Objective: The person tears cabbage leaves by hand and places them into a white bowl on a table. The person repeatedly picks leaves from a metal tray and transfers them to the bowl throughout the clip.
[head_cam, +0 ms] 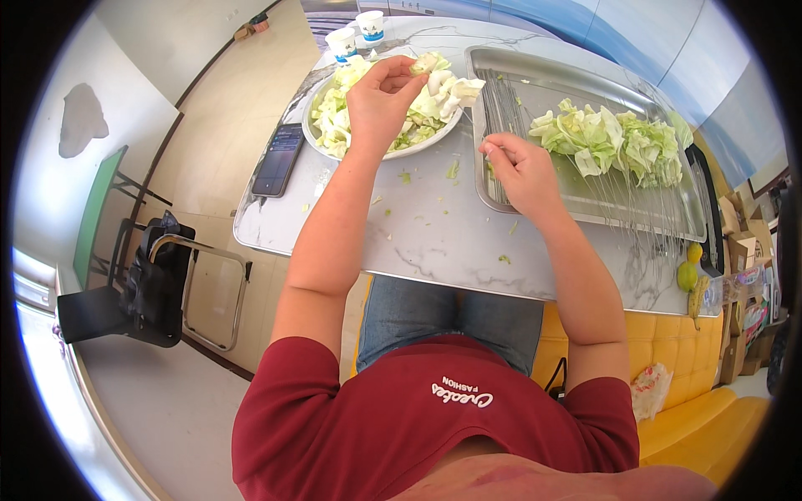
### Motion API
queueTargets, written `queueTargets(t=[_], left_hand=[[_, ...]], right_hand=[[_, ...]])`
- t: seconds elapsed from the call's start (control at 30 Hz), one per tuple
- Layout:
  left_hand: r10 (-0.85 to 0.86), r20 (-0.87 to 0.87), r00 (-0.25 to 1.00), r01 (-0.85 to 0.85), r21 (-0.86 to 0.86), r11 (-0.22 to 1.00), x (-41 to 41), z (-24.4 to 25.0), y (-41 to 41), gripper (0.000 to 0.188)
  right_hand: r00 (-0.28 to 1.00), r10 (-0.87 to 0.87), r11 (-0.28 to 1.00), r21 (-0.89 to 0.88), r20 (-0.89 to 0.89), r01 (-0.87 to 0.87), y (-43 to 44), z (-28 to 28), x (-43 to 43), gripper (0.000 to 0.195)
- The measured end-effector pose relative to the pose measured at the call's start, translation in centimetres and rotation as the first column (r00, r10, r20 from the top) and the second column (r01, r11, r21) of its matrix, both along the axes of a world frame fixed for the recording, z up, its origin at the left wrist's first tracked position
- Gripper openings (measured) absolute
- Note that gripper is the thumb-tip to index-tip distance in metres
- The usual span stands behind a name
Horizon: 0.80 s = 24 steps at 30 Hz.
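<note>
Above a round bowl heaped with cut leafy vegetable, probably cabbage, my left hand pinches a pale leaf piece. More pale pieces hang together just right of it, seemingly threaded on a thin metal skewer. My right hand is closed at the left rim of a steel tray, its fingertips on what looks like the skewer's lower end. Inside the tray, a bundle of bare thin skewers lies along the left side. Skewers loaded with leaves rest across the tray's right part, their bare ends pointing towards me.
A smartphone lies left of the bowl, and two paper cups stand behind it. Leaf scraps dot the marble-patterned table. Yellow-green fruits sit at the right front corner. A folding chair stands at left.
</note>
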<state>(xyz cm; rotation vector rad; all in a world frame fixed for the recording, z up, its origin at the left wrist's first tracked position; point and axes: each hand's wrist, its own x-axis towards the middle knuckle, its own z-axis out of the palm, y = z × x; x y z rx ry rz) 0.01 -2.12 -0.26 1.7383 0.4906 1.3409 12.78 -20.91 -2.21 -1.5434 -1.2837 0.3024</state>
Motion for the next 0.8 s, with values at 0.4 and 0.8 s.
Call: queueTargets(t=[0.4,0.8], left_hand=[[-0.262,0.194,0.945,0.300,-0.202,0.933,0.06,0.11,-0.07,0.022],[-0.258,0.410,0.875,0.449,-0.486,0.749,-0.01,-0.09,0.30,0.005]], right_hand=[[1.000,-0.025,0.999,0.031,-0.012,0.026,0.06,-0.23,0.28,0.015],[0.999,0.011,1.000,0.008,0.045,-0.011,0.01,-0.03,0.07,0.015]])
